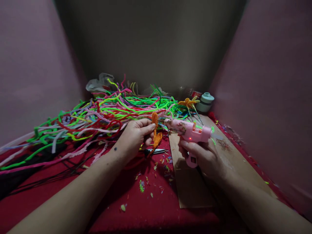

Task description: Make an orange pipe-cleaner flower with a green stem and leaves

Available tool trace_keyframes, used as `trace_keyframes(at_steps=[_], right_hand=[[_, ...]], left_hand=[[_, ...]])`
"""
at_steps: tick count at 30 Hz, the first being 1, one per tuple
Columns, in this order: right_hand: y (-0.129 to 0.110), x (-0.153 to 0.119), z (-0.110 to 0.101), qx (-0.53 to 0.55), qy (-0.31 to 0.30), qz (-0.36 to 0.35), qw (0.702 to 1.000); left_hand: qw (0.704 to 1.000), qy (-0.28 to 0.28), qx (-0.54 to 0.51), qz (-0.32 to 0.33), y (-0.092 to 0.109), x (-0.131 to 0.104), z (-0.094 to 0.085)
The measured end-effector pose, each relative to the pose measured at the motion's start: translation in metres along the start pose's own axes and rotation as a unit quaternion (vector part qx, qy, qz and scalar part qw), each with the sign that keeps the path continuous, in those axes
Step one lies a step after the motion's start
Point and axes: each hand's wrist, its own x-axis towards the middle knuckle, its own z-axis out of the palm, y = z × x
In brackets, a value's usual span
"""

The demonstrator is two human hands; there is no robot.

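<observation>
Between the thumb and fingers of my left hand (136, 136) is an orange pipe cleaner piece (157, 138), bent into petal-like loops. My right hand (203, 156) is wrapped round the handle of a pink glue gun (188, 130), its red light lit and a clear glue stick (217, 136) poking out of the back. The nozzle end points left, close to the orange loops; whether they touch I cannot tell. Scissors (157, 151) lie on the red cloth below my left hand, their handles partly hidden behind the orange piece.
A big tangle of coloured pipe cleaners (117, 109) spreads over the back and left of the red cloth (136, 211). On the right lies a brown board (190, 191). Behind it are an orange flower (188, 102) and a pale green bottle (205, 102). Fuzz scraps (141, 186) litter the cloth.
</observation>
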Motion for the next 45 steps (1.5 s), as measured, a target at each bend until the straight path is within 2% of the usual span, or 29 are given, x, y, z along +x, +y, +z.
trace_keyframes(at_steps=[11,24,30,37,45], right_hand=[[0.0007,-0.0002,-0.0004,-0.008,0.0,-0.014,1.0],[0.0002,-0.0014,0.0004,0.021,0.005,0.01,1.0],[0.0012,-0.0013,-0.0003,-0.013,-0.006,0.001,1.0],[-0.002,-0.0016,0.0003,-0.038,0.001,-0.016,0.999],[-0.0072,-0.0026,0.0025,-0.01,0.018,-0.013,1.0]], left_hand=[[1.0,0.009,-0.003,0.001,0.003,-0.0027,0.0024],[1.0,-0.001,-0.003,0.005,0.0024,-0.0018,0.0006],[1.0,-0.004,-0.008,0.01,0.0006,-0.0012,-0.0009],[1.0,-0.006,-0.006,0.015,-0.0019,-0.0005,-0.0009],[1.0,-0.012,-0.005,0.005,0.0011,-0.0021,0.0012]])
